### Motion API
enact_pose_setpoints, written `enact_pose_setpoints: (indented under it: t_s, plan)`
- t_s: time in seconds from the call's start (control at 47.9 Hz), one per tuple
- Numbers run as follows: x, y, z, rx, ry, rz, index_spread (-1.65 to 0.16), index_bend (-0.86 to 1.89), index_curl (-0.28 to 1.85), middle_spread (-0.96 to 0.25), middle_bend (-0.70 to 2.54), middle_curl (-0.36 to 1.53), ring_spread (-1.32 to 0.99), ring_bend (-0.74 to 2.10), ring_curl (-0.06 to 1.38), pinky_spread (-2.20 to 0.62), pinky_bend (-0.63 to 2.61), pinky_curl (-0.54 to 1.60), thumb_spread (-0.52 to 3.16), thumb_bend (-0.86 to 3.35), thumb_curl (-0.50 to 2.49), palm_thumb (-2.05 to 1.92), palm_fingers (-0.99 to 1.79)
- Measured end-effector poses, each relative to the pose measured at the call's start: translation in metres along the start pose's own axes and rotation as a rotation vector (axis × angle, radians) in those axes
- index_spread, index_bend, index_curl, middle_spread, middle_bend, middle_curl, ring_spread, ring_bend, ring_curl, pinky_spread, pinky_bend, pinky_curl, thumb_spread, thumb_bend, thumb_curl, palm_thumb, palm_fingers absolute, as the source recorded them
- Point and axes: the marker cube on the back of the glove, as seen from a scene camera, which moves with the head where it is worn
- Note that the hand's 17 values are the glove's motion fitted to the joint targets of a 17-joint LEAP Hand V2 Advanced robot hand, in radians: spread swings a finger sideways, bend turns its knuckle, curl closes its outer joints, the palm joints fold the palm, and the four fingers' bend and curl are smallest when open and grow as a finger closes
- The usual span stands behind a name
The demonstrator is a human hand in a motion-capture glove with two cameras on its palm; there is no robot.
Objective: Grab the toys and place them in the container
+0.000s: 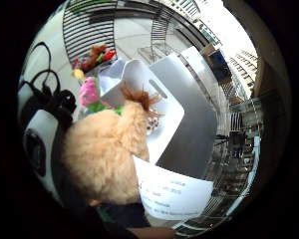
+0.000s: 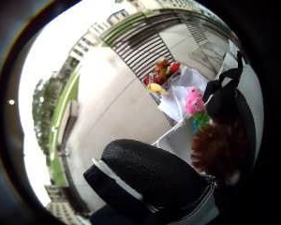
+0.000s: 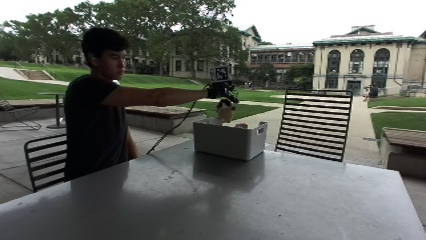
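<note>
Grey and bare, the table (image 3: 266,195) stretches out in front of me, with a black slatted chair (image 3: 314,124) pushed up at its far side. On the far part of the tabletop stands the white container (image 3: 228,139), a plastic bin with cut-out handles. My arm is stretched out level, and my gloved right hand (image 3: 219,90) hangs directly above the bin's open top.

From that hand dangles the tan plush toy (image 3: 225,111), fuzzy, with a tuft of reddish-brown hair and a white paper tag (image 1: 170,193) trailing off it. My fingers are curled round its upper part; in the thumb side palm view the black glove (image 2: 154,180) bulks large beside the toy's dark tuft (image 2: 218,149). The toy's lower end sits just above the bin's rim, not yet inside as far as I can judge.

In the little finger side palm view I see the bin's white wall and handle slot (image 1: 158,88) below the toy, and a pink toy with green (image 1: 89,93) beside or inside it; I cannot tell which. Farther off lies a small heap of toys (image 1: 93,57), red, brown and yellow.

I judge this to be the drop step for the tan toy. Next I need to lower a little, keep it centred over the opening so the tag and body clear the rim, then let my fingers spread. After that, the heap is left to fetch.
</note>
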Motion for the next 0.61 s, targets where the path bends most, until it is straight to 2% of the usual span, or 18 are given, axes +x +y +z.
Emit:
enact_pose_setpoints:
  t_s: [0.063, 0.083, 0.104, 0.146, 0.292, 0.396, 0.522, 0.605]
  plan:
    - [-0.002, 0.001, 0.003, -0.025, -0.087, 0.055, -0.17, 0.84, 0.62, -0.23, 1.08, 0.49, -0.33, 1.21, 0.42, -0.42, 0.82, 0.42, 0.98, -0.13, 0.1, -0.19, 0.91]
    - [0.0, 0.001, 0.004, -0.033, -0.093, 0.072, -0.18, 0.8, 0.61, -0.23, 1.02, 0.47, -0.33, 1.16, 0.41, -0.4, 0.86, 0.43, 0.98, -0.13, 0.1, -0.2, 0.77]
    - [0.002, 0.001, 0.004, -0.039, -0.093, 0.094, -0.2, 0.77, 0.61, -0.22, 0.94, 0.45, -0.33, 1.1, 0.4, -0.38, 0.87, 0.44, 0.98, -0.14, 0.09, -0.21, 0.49]
    - [0.011, 0.003, 0.006, -0.053, -0.075, 0.131, -0.21, 0.72, 0.63, -0.2, 0.88, 0.45, -0.32, 1.03, 0.41, -0.34, 0.91, 0.49, 0.97, -0.14, 0.09, -0.22, 0.22]
    - [0.023, 0.012, -0.003, -0.031, -0.188, 0.109, -0.28, 0.59, 0.51, -0.18, 0.78, 0.4, -0.32, 0.84, 0.29, -0.25, 0.9, 0.42, 0.96, -0.14, 0.07, -0.22, 0.09]
    - [0.055, 0.025, -0.005, -0.031, -0.078, 0.138, -0.3, 0.58, 0.49, -0.16, 0.73, 0.38, -0.32, 0.79, 0.27, -0.21, 0.88, 0.4, 0.95, -0.15, 0.06, -0.22, 0.1]
    - [0.1, 0.051, -0.016, -0.042, -0.06, 0.258, -0.31, 0.55, 0.48, -0.15, 0.7, 0.38, -0.31, 0.71, 0.25, -0.17, 0.85, 0.38, 0.95, -0.14, 0.05, -0.22, 0.04]
    - [0.125, 0.072, -0.02, -0.044, -0.025, 0.265, -0.31, 0.51, 0.48, -0.14, 0.68, 0.38, -0.3, 0.68, 0.24, -0.16, 0.84, 0.37, 0.96, -0.14, 0.05, -0.21, 0.01]
